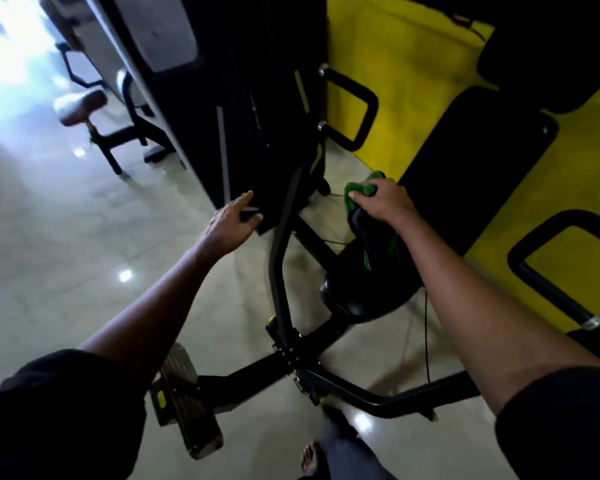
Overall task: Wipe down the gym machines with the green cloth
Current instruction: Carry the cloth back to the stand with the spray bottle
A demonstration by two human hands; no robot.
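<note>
Fingers of the right hand curl tight round a bunched green cloth. The wad sits at their tips and a loose tail hangs just below them, over the black seat. Bunching it probably gives a firm pad to press with, and the tail drapes because there is more cloth than the grip needs. The cloth seems poised above the seat rather than pressed on it, though blur makes contact hard to judge.

Level with those fingers and off to their left, the left hand lies mostly straight against the lower corner of the machine's dark shroud, holding nothing. It looks like a steadying touch while the body leans in. Between the two hands runs the bent frame bar, dropping back towards the person to a ribbed footplate.

Beyond the cloth hand stands a yellow wall with black loop handles, apparently the next surfaces within reach. Far past the left fingers, a padded stool stands on the glossy floor in strong glare
</note>
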